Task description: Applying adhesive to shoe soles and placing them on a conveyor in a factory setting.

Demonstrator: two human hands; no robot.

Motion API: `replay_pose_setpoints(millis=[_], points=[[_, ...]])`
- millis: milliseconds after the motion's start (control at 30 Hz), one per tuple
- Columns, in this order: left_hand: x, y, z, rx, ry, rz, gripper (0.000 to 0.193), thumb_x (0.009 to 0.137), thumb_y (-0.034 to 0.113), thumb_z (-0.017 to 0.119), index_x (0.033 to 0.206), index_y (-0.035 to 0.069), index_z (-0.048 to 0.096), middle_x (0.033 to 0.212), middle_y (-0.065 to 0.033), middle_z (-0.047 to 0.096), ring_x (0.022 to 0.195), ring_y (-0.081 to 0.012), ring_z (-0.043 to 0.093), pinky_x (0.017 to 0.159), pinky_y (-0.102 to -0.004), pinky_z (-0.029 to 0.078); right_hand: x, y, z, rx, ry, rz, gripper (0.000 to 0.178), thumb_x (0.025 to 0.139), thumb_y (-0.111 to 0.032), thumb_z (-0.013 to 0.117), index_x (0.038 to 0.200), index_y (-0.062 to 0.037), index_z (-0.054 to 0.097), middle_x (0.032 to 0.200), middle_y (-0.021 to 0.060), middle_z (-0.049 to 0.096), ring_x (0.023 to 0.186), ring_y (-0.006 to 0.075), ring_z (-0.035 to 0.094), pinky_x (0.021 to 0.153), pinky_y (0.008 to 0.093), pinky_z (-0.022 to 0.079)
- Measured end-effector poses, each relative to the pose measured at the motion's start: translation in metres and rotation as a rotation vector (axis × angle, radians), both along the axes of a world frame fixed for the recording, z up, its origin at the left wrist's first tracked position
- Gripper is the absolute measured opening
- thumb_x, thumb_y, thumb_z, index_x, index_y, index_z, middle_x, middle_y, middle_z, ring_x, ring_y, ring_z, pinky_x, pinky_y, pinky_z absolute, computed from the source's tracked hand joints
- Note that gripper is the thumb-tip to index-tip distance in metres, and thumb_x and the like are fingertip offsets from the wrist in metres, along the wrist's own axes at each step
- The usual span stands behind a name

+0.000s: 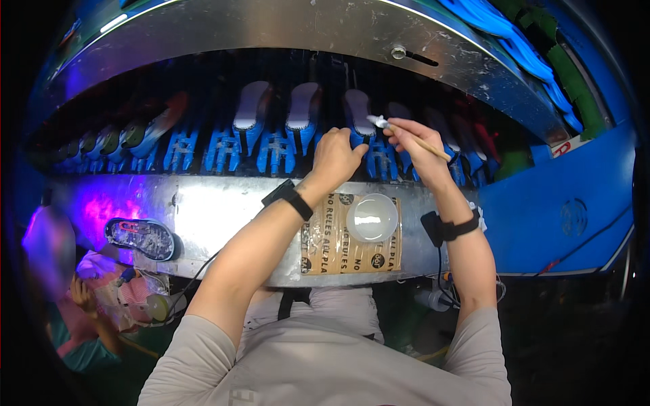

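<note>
My right hand (420, 149) pinches a brush (430, 147) with a pale wooden handle. Its white bristle end meets or hovers just over the pale underside of an upturned shoe upper (357, 111); I cannot tell which. Stitching runs around the edge of that underside. My left hand (336, 161) is closed around the near end of the same upper, its fingertips partly hidden. Below the hands, a translucent white bowl (372, 218) holding whitish liquid rests on a brown printed sheet (325, 250).
More upturned uppers (253, 107) sit in a row beside blue clamps (276, 154). A metal ledge (203, 203) runs in front, with a dark-edged shoe sole (140, 240) on its left. A metal hood (271, 34) overhangs the row. Another person's hand (82, 296) shows at lower left.
</note>
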State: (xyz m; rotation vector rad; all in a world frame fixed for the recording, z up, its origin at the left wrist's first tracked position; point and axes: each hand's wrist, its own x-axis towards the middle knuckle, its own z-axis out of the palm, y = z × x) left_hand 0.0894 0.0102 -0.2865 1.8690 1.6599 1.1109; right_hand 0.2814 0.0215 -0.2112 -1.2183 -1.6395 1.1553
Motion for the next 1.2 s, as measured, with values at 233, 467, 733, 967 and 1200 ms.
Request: replay_pose_setpoints(millis=[233, 467, 733, 967, 1200], points=[[0.020, 0.038, -0.019, -0.288, 0.027, -0.006, 0.054, 0.077, 0.037, 0.084, 0.104, -0.007, 0.068, 0.107, -0.0261, 0.066, 0.105, -0.0401, 0.066, 0.092, -0.0442, 0.053, 0.007, 0.073, -0.059, 0.117, -0.103, 0.033, 0.031, 0.094, -0.018, 0.066, 0.118, 0.0006, 0.070, 0.102, 0.0091, 0.074, 0.094, 0.0148, 0.068, 0.083, 0.0281, 0.053], [0.021, 0.047, -0.024, -0.317, -0.040, 0.004, 0.050, 0.079, 0.035, 0.083, 0.103, -0.007, 0.069, 0.108, -0.0289, 0.067, 0.104, -0.0421, 0.066, 0.091, -0.0450, 0.053, 0.008, 0.057, -0.035, 0.134, -0.525, 0.157, 0.037, 0.088, -0.027, 0.064, 0.114, -0.0014, 0.072, 0.100, 0.0196, 0.073, 0.091, 0.0210, 0.072, 0.082, 0.0311, 0.053], [0.026, 0.041, -0.026, -0.272, 0.017, 0.043, 0.050, 0.081, 0.034, 0.081, 0.107, -0.006, 0.067, 0.107, -0.0287, 0.068, 0.103, -0.0439, 0.066, 0.091, -0.0463, 0.053, 0.006, 0.088, -0.060, 0.270, -0.222, 0.133, 0.028, 0.089, -0.012, 0.068, 0.114, -0.0007, 0.073, 0.097, 0.0089, 0.076, 0.089, 0.0159, 0.069, 0.084, 0.0292, 0.053], [0.024, 0.044, -0.035, -0.249, -0.059, 0.039, 0.047, 0.082, 0.034, 0.079, 0.103, -0.007, 0.068, 0.098, -0.0264, 0.070, 0.097, -0.0425, 0.067, 0.085, -0.0458, 0.054, 0.016, 0.036, -0.012, -0.049, -0.273, 0.092, 0.028, 0.096, -0.019, 0.062, 0.113, 0.0008, 0.073, 0.092, 0.0073, 0.073, 0.080, 0.0120, 0.064, 0.073, 0.0255, 0.051], [-0.018, -0.037, 0.025, -0.277, -0.675, -0.092, 0.031, 0.090, 0.015, 0.071, 0.112, -0.008, 0.069, 0.089, -0.0089, 0.071, 0.064, -0.0126, 0.058, 0.056, -0.0279, 0.045, -0.001, -0.090, 0.019, -0.221, 0.757, -0.034, 0.032, 0.101, -0.020, 0.054, 0.119, 0.0047, 0.065, 0.085, 0.0055, 0.064, 0.071, 0.0104, 0.053, 0.062, 0.0252, 0.043]])
